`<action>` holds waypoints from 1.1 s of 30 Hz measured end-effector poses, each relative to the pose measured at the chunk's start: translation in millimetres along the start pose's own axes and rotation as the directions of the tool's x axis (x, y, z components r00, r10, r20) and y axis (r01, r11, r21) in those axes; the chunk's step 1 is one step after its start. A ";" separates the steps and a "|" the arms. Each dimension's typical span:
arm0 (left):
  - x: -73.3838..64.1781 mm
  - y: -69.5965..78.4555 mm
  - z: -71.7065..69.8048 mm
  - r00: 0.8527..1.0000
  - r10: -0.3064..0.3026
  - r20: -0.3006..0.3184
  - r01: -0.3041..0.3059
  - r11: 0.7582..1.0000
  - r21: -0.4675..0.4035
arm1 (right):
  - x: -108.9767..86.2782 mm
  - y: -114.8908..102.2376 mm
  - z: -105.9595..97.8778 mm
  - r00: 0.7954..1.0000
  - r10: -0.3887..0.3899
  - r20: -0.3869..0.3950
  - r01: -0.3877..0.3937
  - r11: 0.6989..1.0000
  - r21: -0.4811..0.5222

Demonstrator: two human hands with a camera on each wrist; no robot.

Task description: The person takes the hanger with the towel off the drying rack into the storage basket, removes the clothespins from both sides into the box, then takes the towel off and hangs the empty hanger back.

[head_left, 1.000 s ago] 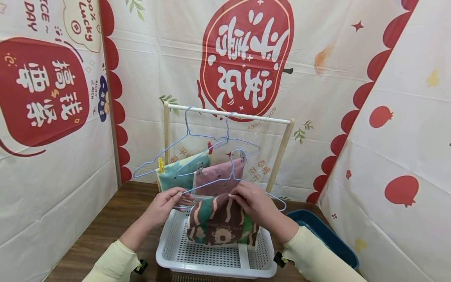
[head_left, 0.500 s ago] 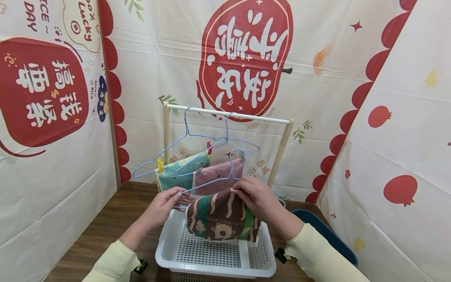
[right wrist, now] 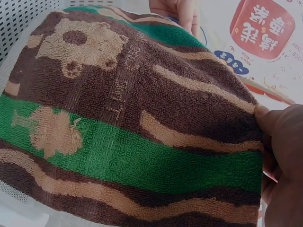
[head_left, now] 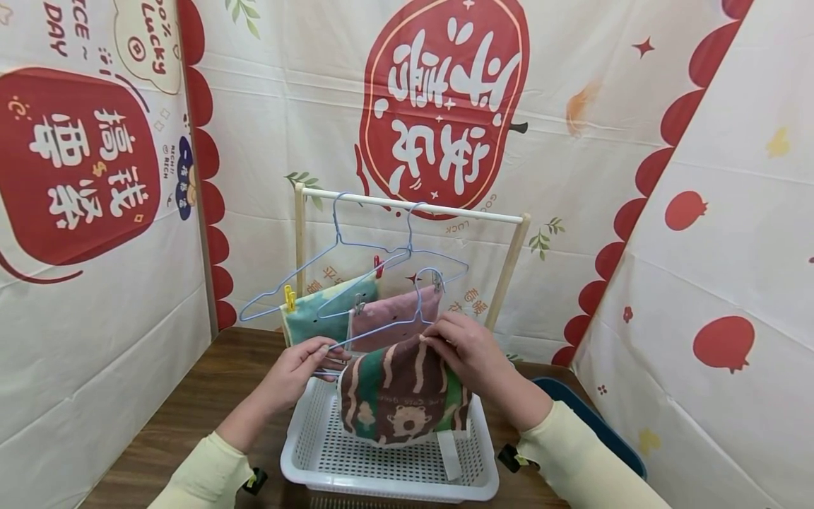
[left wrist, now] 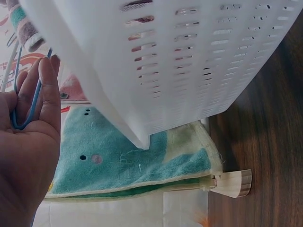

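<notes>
My left hand (head_left: 304, 367) grips the left end of a blue wire hanger (head_left: 375, 331), whose hook points up; the left wrist view shows the wire (left wrist: 32, 106) lying across its curled fingers. With thumb and fingertips my right hand (head_left: 470, 353) pinches the upper edge of a brown and green bear-patterned towel (head_left: 407, 396). In the right wrist view the towel (right wrist: 156, 104) spreads out from that pinch. It hangs just in front of the hanger, above a white perforated basket (head_left: 299, 463). The hanger's right end is hidden behind my right hand.
Behind stands a wooden rack with a white rail (head_left: 464, 211). Two blue hangers on it carry a teal towel (head_left: 324, 314) and a pink towel (head_left: 397, 318), held by clips. A dark blue tray (head_left: 598, 424) lies at the right; printed cloth walls surround the table (head_left: 191, 396).
My right hand has moved slightly up and to the right, drawing the towel's upper edge with it. The left hand and the hanger have stayed in place.
</notes>
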State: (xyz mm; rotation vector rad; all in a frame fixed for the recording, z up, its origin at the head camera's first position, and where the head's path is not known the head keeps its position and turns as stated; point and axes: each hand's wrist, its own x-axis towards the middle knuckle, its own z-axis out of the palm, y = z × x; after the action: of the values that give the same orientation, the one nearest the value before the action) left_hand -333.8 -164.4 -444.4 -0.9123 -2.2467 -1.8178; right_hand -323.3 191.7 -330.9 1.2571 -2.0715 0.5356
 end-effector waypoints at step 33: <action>-2.7 -4.9 -3.1 0.998 -0.051 -0.036 0.051 0.999 -0.001 | 30.4 -21.7 -41.9 0.988 -0.056 -0.147 0.060 0.998 0.026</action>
State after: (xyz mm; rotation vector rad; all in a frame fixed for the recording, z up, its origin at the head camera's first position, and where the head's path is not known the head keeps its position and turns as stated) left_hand -335.0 -168.7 -448.9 -0.8234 -2.2684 -1.8399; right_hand -300.8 189.3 -279.5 1.2534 -1.9065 0.6154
